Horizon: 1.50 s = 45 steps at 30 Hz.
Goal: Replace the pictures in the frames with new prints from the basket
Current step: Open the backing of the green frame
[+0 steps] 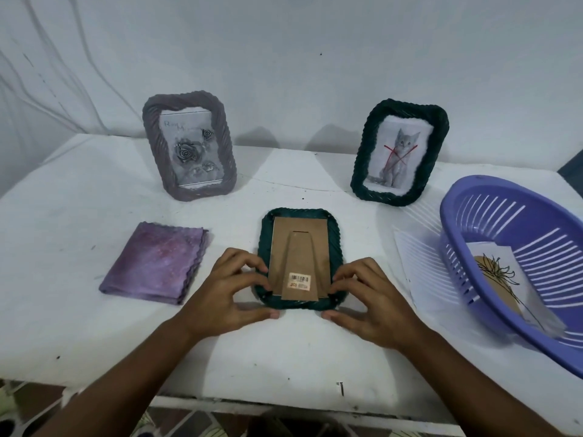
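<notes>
1. The basket (517, 247) is cut off by the right edge.
2. The face-down frame (301, 260) hides its picture.
3. The barcode label (299, 281) is too small to read.

Look to the left of centre and you will find a folded purple cloth (154, 263) lying flat on the white table (79, 190), its scalloped edges facing right and its colour mottled with paler streaks. Across the whole upper part of the frame you have a white sheet backdrop (284, 58), creased with long folds in the upper left corner. Near the bottom edge, right of centre, a small dark nail or screw (341, 388) stands at the table's front edge. Along the bottom left you can make out a patch of floor, blurred.
</notes>
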Available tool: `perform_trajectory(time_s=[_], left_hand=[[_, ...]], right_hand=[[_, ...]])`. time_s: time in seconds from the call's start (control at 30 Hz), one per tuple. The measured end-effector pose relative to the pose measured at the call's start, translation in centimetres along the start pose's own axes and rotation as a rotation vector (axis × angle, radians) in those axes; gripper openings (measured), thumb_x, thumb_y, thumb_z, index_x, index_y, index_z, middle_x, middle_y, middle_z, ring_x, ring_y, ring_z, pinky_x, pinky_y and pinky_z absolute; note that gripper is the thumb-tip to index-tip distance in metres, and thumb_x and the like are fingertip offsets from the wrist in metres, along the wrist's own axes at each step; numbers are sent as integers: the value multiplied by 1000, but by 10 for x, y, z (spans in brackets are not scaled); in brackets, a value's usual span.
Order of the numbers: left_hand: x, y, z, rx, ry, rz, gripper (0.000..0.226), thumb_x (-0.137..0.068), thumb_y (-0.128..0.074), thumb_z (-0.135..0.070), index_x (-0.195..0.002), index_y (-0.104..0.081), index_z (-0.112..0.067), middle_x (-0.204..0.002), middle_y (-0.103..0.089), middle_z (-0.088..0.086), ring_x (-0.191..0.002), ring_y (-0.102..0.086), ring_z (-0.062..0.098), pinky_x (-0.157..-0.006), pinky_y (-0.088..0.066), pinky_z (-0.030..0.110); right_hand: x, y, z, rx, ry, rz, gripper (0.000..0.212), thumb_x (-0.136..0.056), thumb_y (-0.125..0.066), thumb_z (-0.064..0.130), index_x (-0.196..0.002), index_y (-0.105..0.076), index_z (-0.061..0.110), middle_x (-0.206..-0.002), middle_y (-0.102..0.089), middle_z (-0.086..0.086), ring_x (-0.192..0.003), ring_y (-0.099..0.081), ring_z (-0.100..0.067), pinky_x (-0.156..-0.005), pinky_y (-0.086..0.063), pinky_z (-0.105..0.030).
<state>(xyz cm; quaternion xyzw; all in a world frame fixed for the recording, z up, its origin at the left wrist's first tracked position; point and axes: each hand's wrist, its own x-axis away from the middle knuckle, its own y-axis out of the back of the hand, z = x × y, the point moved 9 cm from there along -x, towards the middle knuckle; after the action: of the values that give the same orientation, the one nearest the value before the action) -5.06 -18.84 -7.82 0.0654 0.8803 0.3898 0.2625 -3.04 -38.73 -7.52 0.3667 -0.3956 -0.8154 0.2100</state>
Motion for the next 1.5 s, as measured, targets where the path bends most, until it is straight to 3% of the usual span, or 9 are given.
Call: perform_trajectory(time_s=[0.7, 0.87, 1.0, 1.07, 1.13, 1.27, 1.5], left_hand=[[-3, -3, -3, 98, -14, 36, 22, -73, -75, -46, -82, -76, -26, -105, -59, -7, -105, -48, 15, -85, -40, 20], [-3, -4, -1, 104, -10, 49, 22, -71, -78, -48, -83, -75, -29, -107, -58, -8, -105, -49, 15, -82, -43, 26], [-12, 12, -5, 95, 86, -111, 34, -81, -63, -54, -86, -74, -23, -97, -60, -8, -96, -53, 13, -78, -44, 24], [-23, 16, -13, 15, 157, -235, 37, -84, -58, -52, -84, -71, -17, -86, -59, -8, -86, -54, 8, -72, -44, 24], [-33, 11, -15, -45, 328, -275, 35, -81, -57, -53, -93, -65, -21, -89, -56, -9, -87, -52, 7, -73, -42, 20], [-50, -19, -18, -206, 549, -132, 58, -82, -55, -57, -126, -46, -20, -118, -51, 1, -110, -45, 19, -90, -42, 29], [-58, -31, -14, -356, 672, -67, 73, -81, -50, -61, -136, -34, -16, -123, -50, 8, -108, -49, 25, -88, -46, 35]], right_hand=[[3, -8, 3, -13, 46, 34, 17, -87, -67, 37, -94, -68, 23, -105, -58, 9, -100, -48, -10, -78, -45, -25], [2, -8, 3, -24, 41, 50, 21, -86, -66, 42, -95, -67, 23, -107, -57, 10, -102, -47, -8, -78, -45, -23], [-10, 6, -21, -183, -176, -6, 27, -86, -60, 45, -108, -59, 29, -115, -50, 17, -112, -44, -5, -89, -39, -15], [-20, 10, -41, -164, -279, -43, 26, -90, -57, 37, -116, -54, 31, -117, -49, 17, -114, -41, -1, -92, -38, -18], [-28, 7, -58, -116, -351, -38, 27, -93, -55, 29, -120, -54, 28, -121, -49, 12, -114, -39, -3, -94, -36, -20], [-34, -1, -73, -73, -403, -42, 26, -94, -54, 24, -119, -59, 21, -117, -50, 7, -112, -40, -9, -93, -30, -18], [-33, -1, -72, -22, -374, -62, 26, -94, -54, 25, -119, -61, 19, -115, -54, 3, -106, -37, -5, -90, -28, -16]])
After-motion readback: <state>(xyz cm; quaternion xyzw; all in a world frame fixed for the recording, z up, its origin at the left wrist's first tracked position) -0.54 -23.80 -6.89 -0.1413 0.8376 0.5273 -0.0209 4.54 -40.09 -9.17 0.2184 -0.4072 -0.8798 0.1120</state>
